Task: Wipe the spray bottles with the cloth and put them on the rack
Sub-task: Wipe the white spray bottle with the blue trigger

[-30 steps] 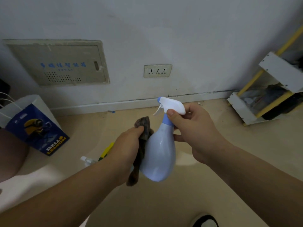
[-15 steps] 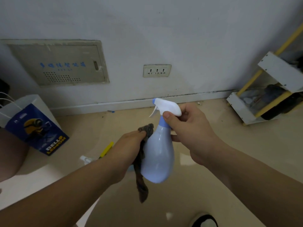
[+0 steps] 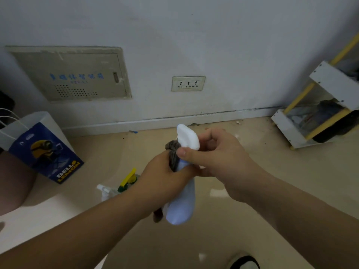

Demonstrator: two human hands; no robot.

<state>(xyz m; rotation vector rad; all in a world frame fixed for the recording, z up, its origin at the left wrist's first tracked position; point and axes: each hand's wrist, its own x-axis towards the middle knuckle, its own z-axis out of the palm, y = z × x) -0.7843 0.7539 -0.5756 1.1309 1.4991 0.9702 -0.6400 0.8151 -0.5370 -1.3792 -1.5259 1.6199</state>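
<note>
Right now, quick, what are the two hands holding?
Left hand: grips the brown cloth, pressed against the spray bottle.
Right hand: holds the spray bottle at its neck, thumb in front.

Two hands wiping a pale blue spray bottle (image 3: pixel 181 206) above the floor (image 3: pixel 252 220).

The right hand (image 3: pixel 219 162) grips the bottle's neck just under its white trigger head, while the left hand (image 3: pixel 165 175) holds a brown cloth (image 3: pixel 172 152) against the neck. Two more bottles (image 3: pixel 116 188) lie on the floor beyond the left forearm. A blue paper bag (image 3: pixel 44 150) stands at left, and the white-and-yellow rack (image 3: pixel 318 113) at right by the wall (image 3: pixel 233 45).
</note>
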